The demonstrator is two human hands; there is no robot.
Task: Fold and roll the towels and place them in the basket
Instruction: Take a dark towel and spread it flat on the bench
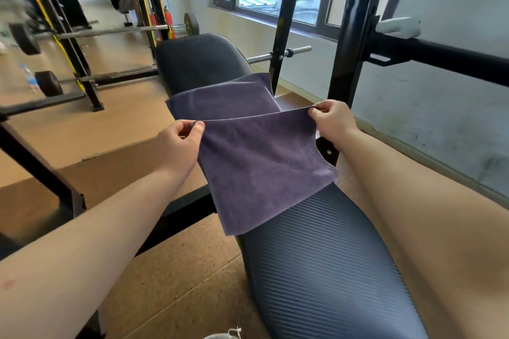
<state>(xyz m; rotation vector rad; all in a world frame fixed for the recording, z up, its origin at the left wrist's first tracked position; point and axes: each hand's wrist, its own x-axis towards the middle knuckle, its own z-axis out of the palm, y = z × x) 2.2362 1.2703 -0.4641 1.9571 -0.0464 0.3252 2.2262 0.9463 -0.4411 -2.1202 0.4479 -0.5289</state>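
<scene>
- The left hand (179, 143) pinches the purple towel (261, 168) at its 9 o'clock corner.
- The right hand (333, 121) pinches its 3 o'clock corner.
- The towel lies across the ribbed black desk (316, 256), its far part flat toward 12 o'clock and its near flap raised.

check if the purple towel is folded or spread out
Mid-fold: left hand and right hand pinch the towel raised; its far part lies on the bench.
</scene>
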